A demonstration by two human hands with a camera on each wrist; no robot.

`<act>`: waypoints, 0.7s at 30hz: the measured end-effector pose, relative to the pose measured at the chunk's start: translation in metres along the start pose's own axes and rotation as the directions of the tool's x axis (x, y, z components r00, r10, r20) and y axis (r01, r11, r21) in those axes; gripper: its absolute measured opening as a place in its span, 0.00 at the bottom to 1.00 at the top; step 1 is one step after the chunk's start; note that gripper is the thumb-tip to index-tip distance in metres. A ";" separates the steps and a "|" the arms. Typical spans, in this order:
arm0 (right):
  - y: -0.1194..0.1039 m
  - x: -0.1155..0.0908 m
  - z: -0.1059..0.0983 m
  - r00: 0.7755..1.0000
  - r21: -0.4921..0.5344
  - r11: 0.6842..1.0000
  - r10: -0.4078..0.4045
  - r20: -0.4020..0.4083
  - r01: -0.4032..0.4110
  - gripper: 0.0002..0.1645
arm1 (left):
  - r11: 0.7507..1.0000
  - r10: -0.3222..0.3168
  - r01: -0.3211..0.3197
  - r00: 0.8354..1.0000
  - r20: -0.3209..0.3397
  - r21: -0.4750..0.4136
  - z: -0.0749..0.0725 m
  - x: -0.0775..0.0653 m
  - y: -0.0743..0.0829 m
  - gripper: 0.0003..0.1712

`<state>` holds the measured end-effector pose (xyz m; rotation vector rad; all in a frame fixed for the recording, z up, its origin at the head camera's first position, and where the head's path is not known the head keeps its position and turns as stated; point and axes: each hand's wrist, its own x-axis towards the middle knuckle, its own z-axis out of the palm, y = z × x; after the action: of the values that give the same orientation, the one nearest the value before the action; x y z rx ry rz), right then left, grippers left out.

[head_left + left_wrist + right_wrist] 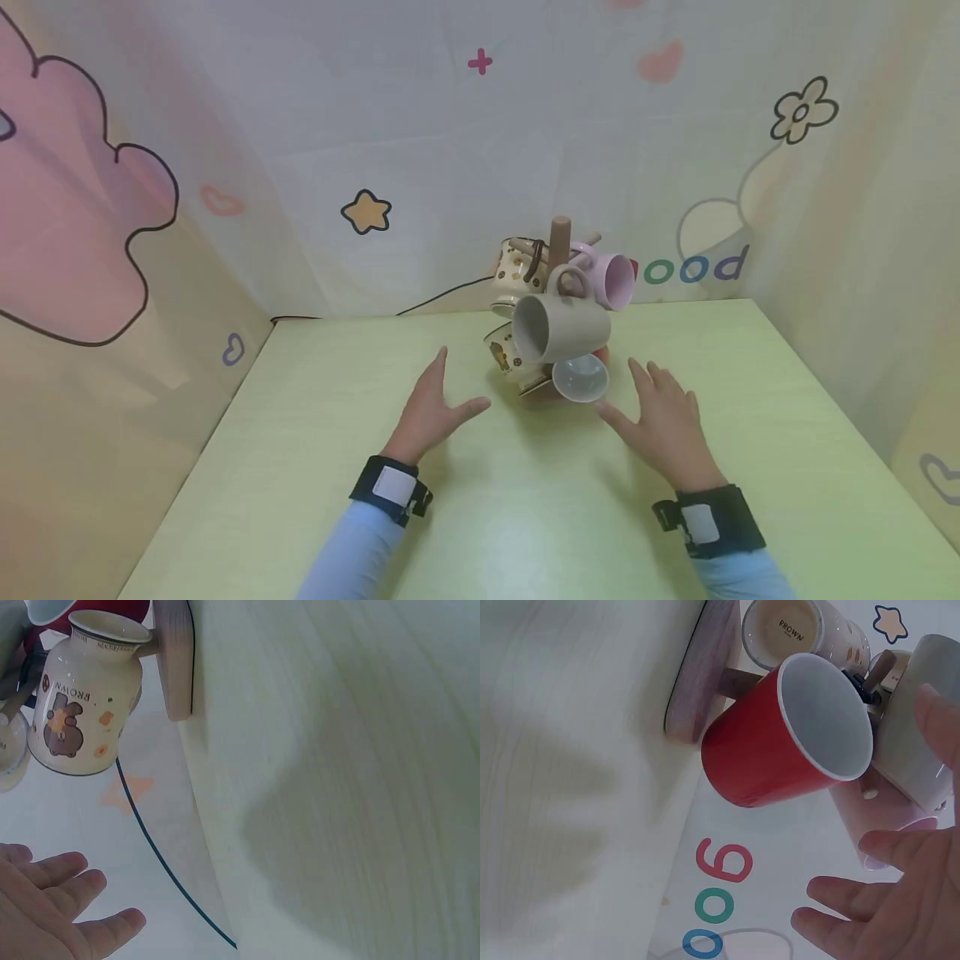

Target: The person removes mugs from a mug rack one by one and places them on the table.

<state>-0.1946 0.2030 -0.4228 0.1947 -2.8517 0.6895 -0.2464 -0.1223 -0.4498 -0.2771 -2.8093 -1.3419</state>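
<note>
A wooden mug tree [560,237] stands near the table's back edge, hung with several mugs. A grey mug [573,327] hangs in front, its mouth facing left. Behind it on the right is a pink mug [617,279]. Two cream mugs with bear prints, an upper mug [516,271] and a lower mug [510,357], hang on the left. Low on the right sits a red mug [754,746] with a white inside. My left hand [431,417], fingers extended and thumb out, is left of the tree. My right hand [667,429] spreads its fingers near the red mug. Neither hand holds anything.
The pale green table [495,517] runs back to a printed curtain [450,150], which also covers both sides. The tree's wooden base [176,667] rests on the table. Each wrist wears a black strap [386,487] over a light blue sleeve [348,554].
</note>
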 end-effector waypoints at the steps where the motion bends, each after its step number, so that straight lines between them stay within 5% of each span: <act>1: -0.001 0.000 0.000 1.000 0.002 1.000 -0.002 -0.005 0.002 0.54 | 1.000 0.002 -0.002 1.000 0.002 -0.004 0.001 -0.001 0.001 0.65; 11: -0.025 0.002 -0.001 0.993 0.015 0.997 -0.069 -0.094 0.071 0.57 | 1.000 0.021 -0.021 1.000 0.015 -0.015 0.010 -0.005 0.009 0.66; 21: -0.049 0.019 0.006 0.943 -0.034 0.978 -0.208 -0.261 0.206 0.67 | 1.000 0.029 -0.029 0.999 0.014 0.005 0.011 -0.006 0.008 0.64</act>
<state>-0.2060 0.1559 -0.4024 0.3669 -2.5342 0.6122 -0.2385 -0.1095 -0.4509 -0.3268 -2.8089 -1.3317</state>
